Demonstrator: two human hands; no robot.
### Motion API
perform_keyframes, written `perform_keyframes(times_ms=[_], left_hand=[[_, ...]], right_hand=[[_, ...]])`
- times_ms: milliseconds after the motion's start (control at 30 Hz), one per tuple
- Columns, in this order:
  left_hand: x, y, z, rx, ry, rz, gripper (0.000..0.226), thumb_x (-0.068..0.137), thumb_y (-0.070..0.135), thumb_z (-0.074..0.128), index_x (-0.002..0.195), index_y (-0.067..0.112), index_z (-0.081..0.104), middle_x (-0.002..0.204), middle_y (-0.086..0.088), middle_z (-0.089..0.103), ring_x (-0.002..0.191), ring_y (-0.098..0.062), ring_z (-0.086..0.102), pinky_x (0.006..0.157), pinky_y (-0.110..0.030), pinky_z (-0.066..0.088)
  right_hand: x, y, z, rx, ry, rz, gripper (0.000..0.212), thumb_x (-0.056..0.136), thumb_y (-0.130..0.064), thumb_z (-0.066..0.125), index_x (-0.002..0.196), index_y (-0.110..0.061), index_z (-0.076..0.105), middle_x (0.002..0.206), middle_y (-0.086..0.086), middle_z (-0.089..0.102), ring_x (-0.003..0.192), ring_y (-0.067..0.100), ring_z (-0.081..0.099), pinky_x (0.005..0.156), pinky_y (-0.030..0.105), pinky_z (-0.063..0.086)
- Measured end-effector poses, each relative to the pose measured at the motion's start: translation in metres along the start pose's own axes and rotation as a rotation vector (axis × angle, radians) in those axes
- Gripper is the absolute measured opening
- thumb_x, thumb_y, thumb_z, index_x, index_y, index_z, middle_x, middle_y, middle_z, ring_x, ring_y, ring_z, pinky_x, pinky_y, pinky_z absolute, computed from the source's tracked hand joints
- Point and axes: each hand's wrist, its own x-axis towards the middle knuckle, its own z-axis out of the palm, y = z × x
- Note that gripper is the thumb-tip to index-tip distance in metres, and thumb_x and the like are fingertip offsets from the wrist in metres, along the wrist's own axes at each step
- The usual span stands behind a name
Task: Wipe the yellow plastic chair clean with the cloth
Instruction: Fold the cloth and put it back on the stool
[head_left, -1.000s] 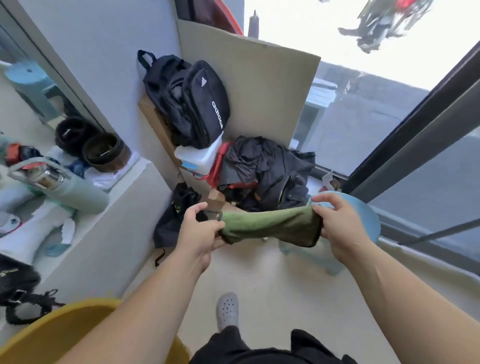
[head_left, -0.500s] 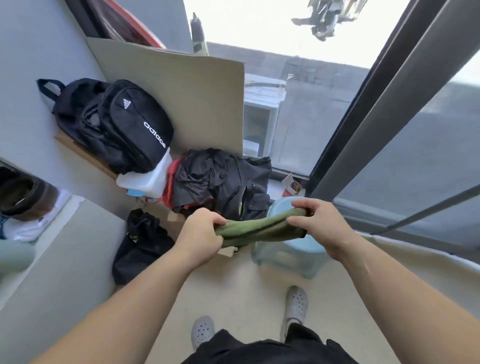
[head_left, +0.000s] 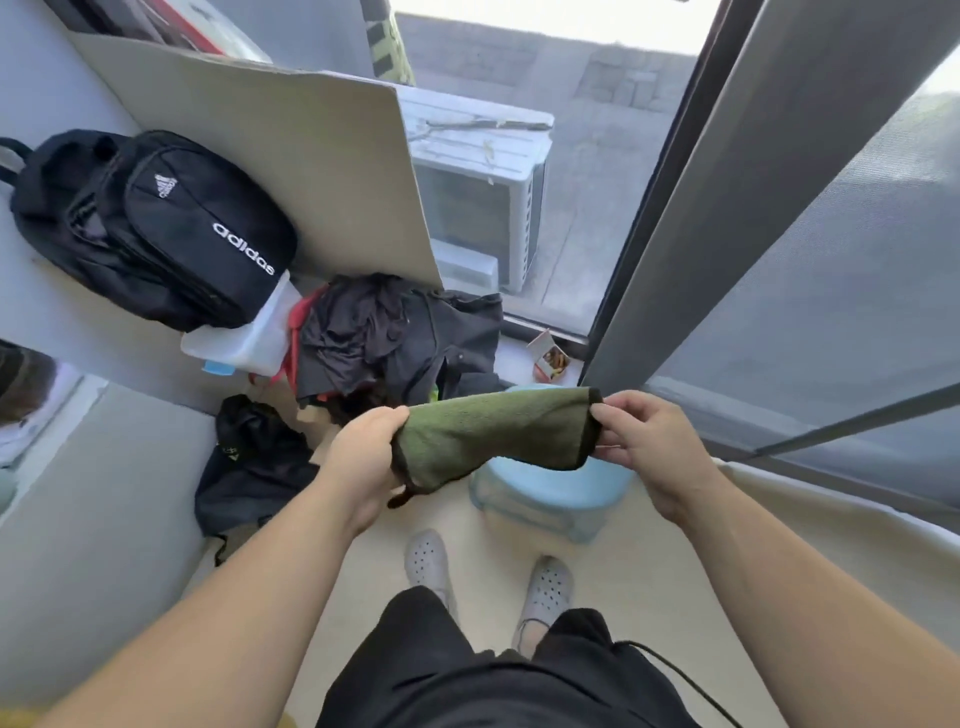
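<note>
**Tally, floor corner by the window**

I count two hands of mine: left hand (head_left: 363, 457), right hand (head_left: 649, 447). Cloth (head_left: 493, 436): one, green. Blue stool (head_left: 550, 493): one, at the floor's window edge. Grey clogs (head_left: 428, 564): two. Black backpack (head_left: 156, 228): one, far left corner. Cardboard sheet (head_left: 270, 156): one. Dark drawstring bag (head_left: 249, 467): one, floor's left edge. White tub (head_left: 244, 338): one. Small carton (head_left: 550, 356): one.

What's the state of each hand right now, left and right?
Left hand: closed, gripping the left end of the green cloth.
Right hand: closed, pinching the cloth's right edge.
</note>
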Motion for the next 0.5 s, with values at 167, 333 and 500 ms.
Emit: perform_keyframes(times_ms=[167, 333, 500], left_hand=[[0.003, -0.013, 0.071, 0.043, -0.024, -0.031, 0.029, 0.102, 0.026, 0.049, 0.112, 0.0, 0.059, 0.113, -0.029, 0.066, 0.091, -0.033, 0.067, 0.083, -0.067, 0.053], [0.016, -0.02, 0.126, 0.0, -0.19, -0.047, 0.028, 0.103, 0.026, 0.047, 0.11, 0.005, 0.063, 0.108, -0.021, 0.072, 0.095, -0.035, 0.071, 0.078, -0.055, 0.06], [0.046, -0.041, 0.15, 0.138, -0.29, -0.013, 0.016, 0.093, 0.015, 0.065, 0.108, 0.008, 0.067, 0.102, -0.017, 0.074, 0.085, -0.025, 0.072, 0.072, -0.042, 0.059]], right_hand=[[0.005, 0.009, 0.022, -0.208, 0.24, -0.111, 0.018, 0.088, -0.024, 0.063, 0.072, -0.023, 0.055, 0.065, -0.002, 0.061, 0.063, 0.026, 0.063, 0.067, 0.052, 0.06], [0.0, 0.027, 0.042, -0.391, 0.117, -0.284, 0.007, 0.085, -0.032, 0.062, 0.081, -0.031, 0.057, 0.082, -0.008, 0.058, 0.076, 0.013, 0.057, 0.074, 0.036, 0.051], [0.029, 0.064, 0.019, -0.392, 0.113, -0.216, 0.019, 0.093, -0.027, 0.056, 0.097, -0.028, 0.075, 0.097, -0.014, 0.07, 0.094, 0.006, 0.062, 0.085, 0.028, 0.05]])
